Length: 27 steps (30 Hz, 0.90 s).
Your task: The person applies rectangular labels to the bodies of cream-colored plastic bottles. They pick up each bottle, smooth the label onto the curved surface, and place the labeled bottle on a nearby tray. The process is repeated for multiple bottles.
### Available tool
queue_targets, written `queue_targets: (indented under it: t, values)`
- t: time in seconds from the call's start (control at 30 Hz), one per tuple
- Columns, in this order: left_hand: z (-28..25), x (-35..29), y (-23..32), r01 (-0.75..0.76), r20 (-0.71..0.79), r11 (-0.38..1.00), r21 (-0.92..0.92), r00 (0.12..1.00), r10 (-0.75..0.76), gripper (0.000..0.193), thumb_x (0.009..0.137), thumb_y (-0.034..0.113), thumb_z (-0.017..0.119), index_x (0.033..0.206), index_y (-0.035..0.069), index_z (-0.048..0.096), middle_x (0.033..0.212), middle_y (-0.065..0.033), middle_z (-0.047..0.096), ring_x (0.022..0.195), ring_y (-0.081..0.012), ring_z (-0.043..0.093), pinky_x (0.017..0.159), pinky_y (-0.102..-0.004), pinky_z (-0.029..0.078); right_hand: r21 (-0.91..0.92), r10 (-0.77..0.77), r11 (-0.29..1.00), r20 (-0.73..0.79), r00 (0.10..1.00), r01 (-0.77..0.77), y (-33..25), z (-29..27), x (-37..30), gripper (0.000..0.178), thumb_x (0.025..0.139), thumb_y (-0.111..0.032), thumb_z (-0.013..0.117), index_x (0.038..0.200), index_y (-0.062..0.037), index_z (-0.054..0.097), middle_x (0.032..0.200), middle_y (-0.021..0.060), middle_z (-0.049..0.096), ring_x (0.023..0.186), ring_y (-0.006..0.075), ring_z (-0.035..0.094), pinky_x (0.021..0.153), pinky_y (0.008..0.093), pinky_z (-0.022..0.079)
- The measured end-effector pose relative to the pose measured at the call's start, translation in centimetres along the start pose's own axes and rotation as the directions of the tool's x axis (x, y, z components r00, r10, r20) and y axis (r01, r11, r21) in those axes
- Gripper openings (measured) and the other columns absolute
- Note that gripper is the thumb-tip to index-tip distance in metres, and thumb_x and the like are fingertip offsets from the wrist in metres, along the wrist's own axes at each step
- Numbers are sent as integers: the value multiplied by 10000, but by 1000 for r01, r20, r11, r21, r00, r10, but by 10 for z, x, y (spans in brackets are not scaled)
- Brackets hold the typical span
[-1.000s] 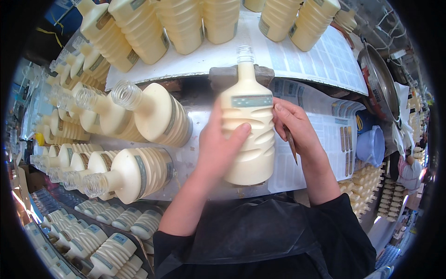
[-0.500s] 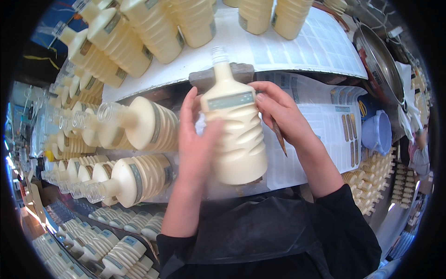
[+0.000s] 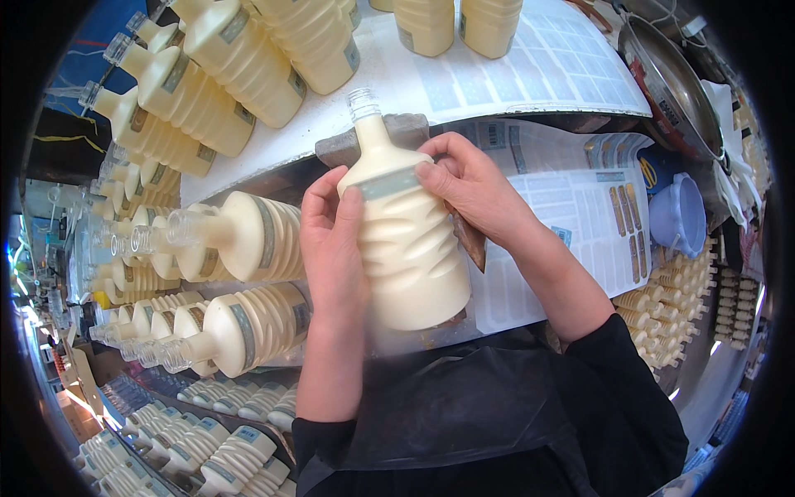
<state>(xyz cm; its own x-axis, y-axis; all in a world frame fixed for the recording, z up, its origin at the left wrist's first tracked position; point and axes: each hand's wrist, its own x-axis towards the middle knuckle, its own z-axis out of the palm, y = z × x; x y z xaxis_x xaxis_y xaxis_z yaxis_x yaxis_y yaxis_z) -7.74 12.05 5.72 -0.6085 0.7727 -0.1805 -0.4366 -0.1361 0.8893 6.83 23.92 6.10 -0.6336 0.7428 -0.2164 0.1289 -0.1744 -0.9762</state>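
Observation:
A cream plastic bottle (image 3: 414, 277) with wavy ridged sides and a clear threaded neck leans between my two hands, its neck pointing away from me. Across its shoulder runs a grey-green label strip (image 3: 391, 184). My left hand (image 3: 333, 257) grips the left side, thumb pressed on the label's left end. My right hand (image 3: 480, 190) pinches the right shoulder, thumb at the label's other end. A brown pointed flat tool (image 3: 470, 242) sticks out below the right palm, its upper part hidden by that hand. Behind the neck lies a grey block (image 3: 407, 132).
Similar labelled bottles (image 3: 252, 331) lie in rows at left, and others (image 3: 240, 70) stand on the white board (image 3: 546, 70). Label sheets (image 3: 538, 207) lie at right, beside a lilac bucket (image 3: 677, 217) and a metal pan (image 3: 675, 83). More bottles (image 3: 211, 460) fill the lower left.
My left hand has moved from beside the bottle to press its thumb on the label. The right thumb has come onto the label's right end. The bottle's neck has shifted slightly left.

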Motion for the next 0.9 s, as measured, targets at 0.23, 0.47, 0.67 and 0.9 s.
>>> queue_targets:
  t: [0.23, 0.47, 0.67, 0.9]
  values:
    - [1, 0, 1, -4, 2, 1000, -16, 1000, 4, 290, 1013, 52, 618, 1296, 18, 566, 1189, -59, 601, 1075, -117, 568, 982, -288, 483, -11, 13, 1000, 10, 1000, -12, -2, -1, -1, 294, 1039, -272, 645, 1201, -43, 553, 897, 6, 647, 795, 44, 577, 702, 211, 478]
    - [3, -1, 3, -8, -11, 1000, -4, 1000, 8, 289, 1007, 48, 622, 1289, 16, 567, 1186, -54, 600, 1071, -114, 565, 981, -284, 481, 23, -1, 1000, 9, 1000, 1, 1, -1, 0, 302, 1040, -267, 643, 1219, -42, 550, 931, 6, 640, 823, 46, 581, 714, 212, 481]
    - [5, -2, 4, -11, 17, 999, 31, 1000, 11, 336, 1034, 106, 589, 1349, 12, 517, 1225, -82, 595, 1102, -135, 569, 999, -298, 473, 11, 1, 1000, 15, 1000, -1, 0, -2, -1, 301, 1049, -285, 625, 1214, -42, 558, 920, 2, 634, 797, 39, 567, 694, 199, 467]
    - [8, -14, 6, -168, 139, 737, 655, 985, 101, 696, 998, 250, 583, 1562, 2, 260, 1442, -208, 497, 1290, -280, 523, 1124, -410, 398, 138, 72, 987, 90, 993, -84, -2, -11, -5, 346, 1074, -252, 544, 1332, -23, 577, 868, -34, 595, 675, 12, 479, 590, 170, 416]
